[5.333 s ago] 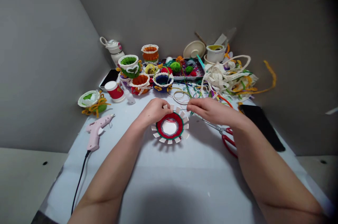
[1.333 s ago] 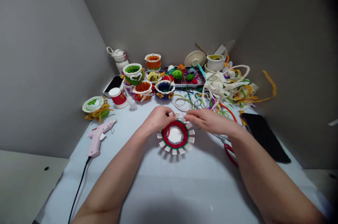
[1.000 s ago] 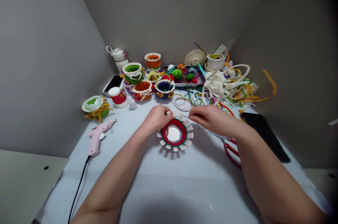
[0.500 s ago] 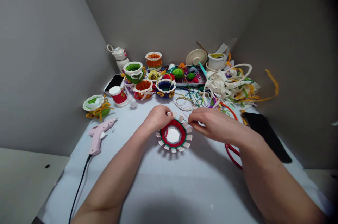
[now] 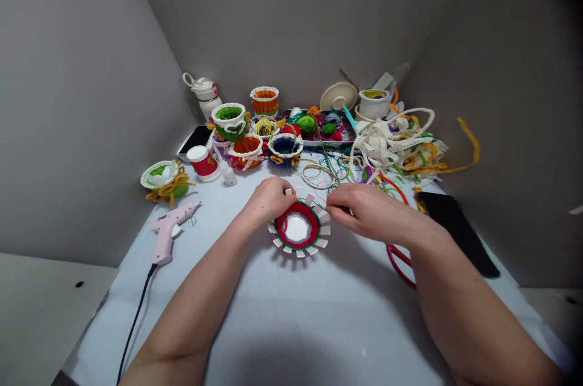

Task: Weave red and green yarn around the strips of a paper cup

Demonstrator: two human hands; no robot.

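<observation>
Gripping a round paper-spoked weaving (image 5: 296,229) with the left hand (image 5: 269,201), fingers curled over its far white spokes, while the right hand (image 5: 368,213) pinches a thin green strand (image 5: 320,206) between thumb and forefinger, just beside the spokes. The weaving, banded red and green around a white centre, sits on the white table (image 5: 273,313), toward the middle. Red-handled scissors (image 5: 399,266) lie beside the right forearm, and a pink hot glue gun (image 5: 164,234) lies near the left edge. A tray of yarn balls (image 5: 319,128), yarn-woven cups (image 5: 230,121) and tangled lace (image 5: 387,149) crowd the far edge, against grey walls (image 5: 82,101).
</observation>
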